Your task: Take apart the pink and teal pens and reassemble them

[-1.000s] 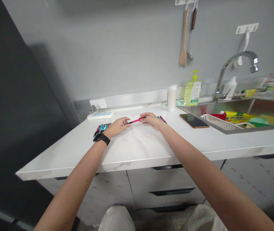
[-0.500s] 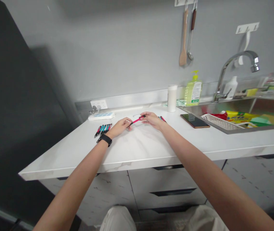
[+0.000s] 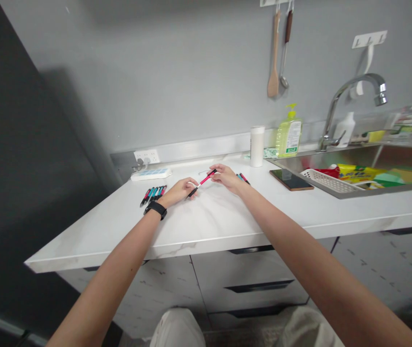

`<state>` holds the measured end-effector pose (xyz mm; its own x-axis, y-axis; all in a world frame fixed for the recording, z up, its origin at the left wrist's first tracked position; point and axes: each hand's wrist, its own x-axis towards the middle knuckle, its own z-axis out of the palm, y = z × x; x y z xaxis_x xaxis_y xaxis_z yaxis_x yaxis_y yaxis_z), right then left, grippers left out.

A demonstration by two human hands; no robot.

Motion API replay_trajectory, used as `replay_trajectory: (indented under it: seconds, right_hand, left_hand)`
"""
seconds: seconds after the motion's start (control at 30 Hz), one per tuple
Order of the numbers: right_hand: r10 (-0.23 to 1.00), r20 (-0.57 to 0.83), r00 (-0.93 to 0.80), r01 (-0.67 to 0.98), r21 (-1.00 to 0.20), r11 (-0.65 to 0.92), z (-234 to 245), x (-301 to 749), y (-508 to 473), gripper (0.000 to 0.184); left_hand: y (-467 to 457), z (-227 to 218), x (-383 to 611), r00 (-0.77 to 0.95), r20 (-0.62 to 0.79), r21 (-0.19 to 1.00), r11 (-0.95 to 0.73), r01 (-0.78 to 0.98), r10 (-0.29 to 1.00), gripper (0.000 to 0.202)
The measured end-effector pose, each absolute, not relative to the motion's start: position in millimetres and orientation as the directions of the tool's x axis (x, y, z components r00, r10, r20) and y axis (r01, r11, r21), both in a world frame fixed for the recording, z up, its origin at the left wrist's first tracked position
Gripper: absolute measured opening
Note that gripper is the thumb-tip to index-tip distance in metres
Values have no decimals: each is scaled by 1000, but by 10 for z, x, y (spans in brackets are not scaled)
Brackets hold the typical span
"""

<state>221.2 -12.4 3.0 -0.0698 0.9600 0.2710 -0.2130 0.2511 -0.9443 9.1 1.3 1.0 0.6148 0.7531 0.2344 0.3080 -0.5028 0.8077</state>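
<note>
Between my hands is a pink and black pen [image 3: 206,179], held slanted just above the white countertop [image 3: 206,217]. My left hand [image 3: 180,190], with a black watch on its wrist, pinches the pen's black grip [image 3: 192,193] at the lower end. The fingers of my right hand [image 3: 225,176] close on the pink barrel near its black upper end. A thin pale stretch shows between barrel and grip. Left of my left hand lies a row of several pink and blue pens [image 3: 153,194]. A few more pens [image 3: 242,178] lie beyond my right wrist, partly hidden.
A power strip [image 3: 151,174] sits at the back left below a wall socket [image 3: 147,156]. Along the back stand a white canister [image 3: 257,147] and a soap bottle [image 3: 289,135]. A phone [image 3: 291,180] lies beside the sink [image 3: 350,193], under the faucet [image 3: 336,106].
The pen's black grip has come away from the pink barrel, leaving a pale gap. The pen is tilted more steeply. The view has shifted slightly.
</note>
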Motion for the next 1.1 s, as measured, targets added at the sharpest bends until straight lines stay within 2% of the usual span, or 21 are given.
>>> replay_trajectory:
  seconds: [0.13, 0.33, 0.5, 0.7, 0.9, 1.1]
  right_hand:
    - [969, 245, -36, -200, -952, 233, 22, 2224, -98, 30]
    - [986, 162, 35, -134, -977, 165, -26, 2231, -70, 28]
    - [986, 109, 123, -58, -992, 116, -74, 2277, -18, 28]
    - [958, 150, 244, 163, -980, 113, -115, 2319, 50, 26]
    - [924, 330, 190, 352, -902, 250, -151, 2324, 113, 31]
    - [893, 423, 151, 365, -864, 348, -201, 2348, 188, 35]
  left_hand:
    - [88, -26, 77, 567, 282, 744, -549, 380, 774, 17]
    - [87, -10, 43, 590, 356, 449, -686, 572, 725, 23]
    - [67, 16, 10, 614, 337, 297, -700, 650, 713, 26]
    - [92, 11, -59, 623, 295, 194, -684, 703, 724, 28]
    - [116, -9, -76, 633, 281, 153, -685, 712, 721, 29]
    - [126, -16, -70, 640, 274, 147, -689, 710, 718, 31]
